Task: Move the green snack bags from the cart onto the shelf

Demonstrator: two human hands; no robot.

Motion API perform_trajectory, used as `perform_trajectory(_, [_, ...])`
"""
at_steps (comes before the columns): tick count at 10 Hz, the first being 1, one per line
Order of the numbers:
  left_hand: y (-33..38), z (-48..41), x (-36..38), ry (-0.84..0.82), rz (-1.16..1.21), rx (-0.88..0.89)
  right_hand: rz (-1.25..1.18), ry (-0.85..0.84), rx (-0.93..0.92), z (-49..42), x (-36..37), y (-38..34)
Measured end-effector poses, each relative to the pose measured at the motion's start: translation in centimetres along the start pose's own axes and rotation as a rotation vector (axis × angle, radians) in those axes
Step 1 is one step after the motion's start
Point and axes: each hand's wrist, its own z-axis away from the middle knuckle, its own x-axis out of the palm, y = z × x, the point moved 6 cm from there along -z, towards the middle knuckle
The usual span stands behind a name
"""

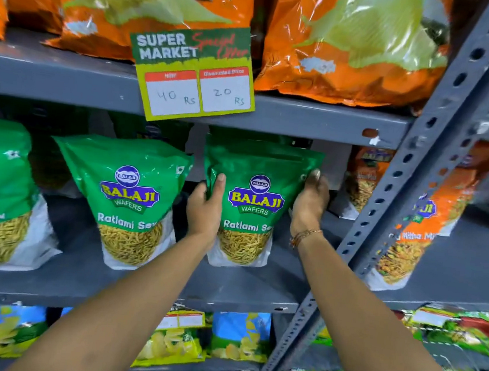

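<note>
Green bag (254, 204) held upright at the shelf (225, 293), gripped from both sides.

Left hand (205, 208) clasps its left edge, thumb across the front; right hand (311, 202) clasps the right edge; long axis vertical, base touching or just above the board; stocked bag (127, 199) just left.

Both bare forearms reach up from the lower frame toward its centre; the left hand (205, 208) and right hand (310, 203) clasp inward, palms facing, fingers (218, 186) curled.
</note>
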Motion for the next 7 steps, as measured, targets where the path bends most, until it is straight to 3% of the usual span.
perform_trajectory(2, [-4.5, 2.1, 0.9, -0.342, -0.106, -0.153, -0.023, -0.299, 0.272, 3.8, -0.9, 5.1])
perform_trajectory(3, [-6.2, 2.5, 0.3, -0.372, -0.216, -0.177, 0.073, -0.38, 0.339, 6.3, -2.0, 8.2])
perform_trajectory(6, [-5.4, 3.9, 0.3, -0.392, -0.162, -0.197, 0.107, -0.323, 0.32, 7.0, -2.5, 8.1])
perform_trajectory(7, [-4.9, 4.9, -1.7, -0.238, -0.248, -0.07, 0.21, -0.114, 0.312, 8.4, -3.6, 8.2])
